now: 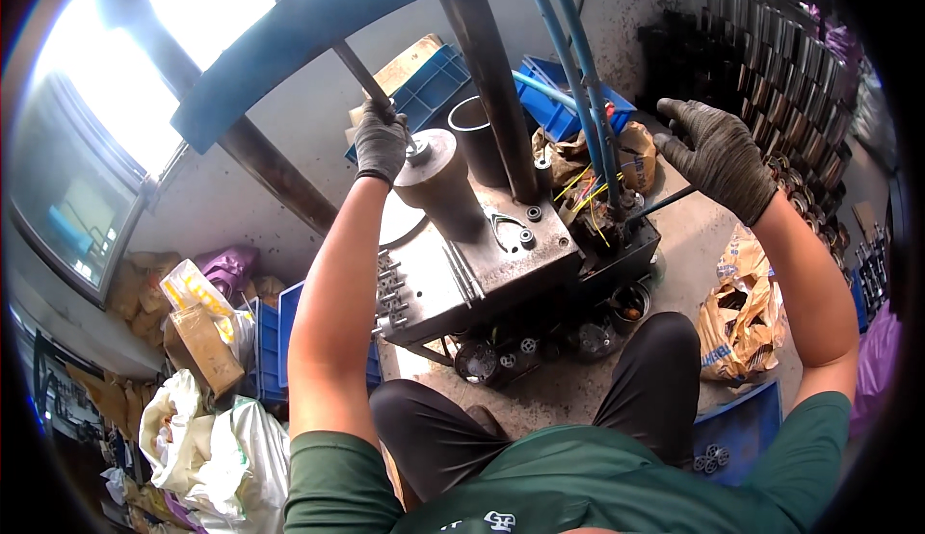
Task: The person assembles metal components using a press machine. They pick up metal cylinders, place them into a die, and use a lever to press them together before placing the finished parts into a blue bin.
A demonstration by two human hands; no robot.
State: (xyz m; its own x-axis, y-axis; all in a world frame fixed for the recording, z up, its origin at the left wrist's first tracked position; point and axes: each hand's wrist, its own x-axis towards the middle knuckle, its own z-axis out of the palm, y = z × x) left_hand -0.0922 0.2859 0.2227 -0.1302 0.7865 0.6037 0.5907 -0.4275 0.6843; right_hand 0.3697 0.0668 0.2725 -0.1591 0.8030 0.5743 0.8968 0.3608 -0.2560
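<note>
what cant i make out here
Head view:
- How the grey-gloved left hand meets the dark metal rod: hidden by the hand itself.
- Whether the grey-gloved right hand touches the black metal lever: the hand covers that end.
- Top of the broad blue metal beam: cut by the upper edge.
- Beyond the glass window: washed out by glare.

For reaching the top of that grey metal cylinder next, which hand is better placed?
Likely the left hand: it is right by the top of the grey cylinder, at the metal rod. The right hand is open, well off to the right, near the dark lever.
</note>
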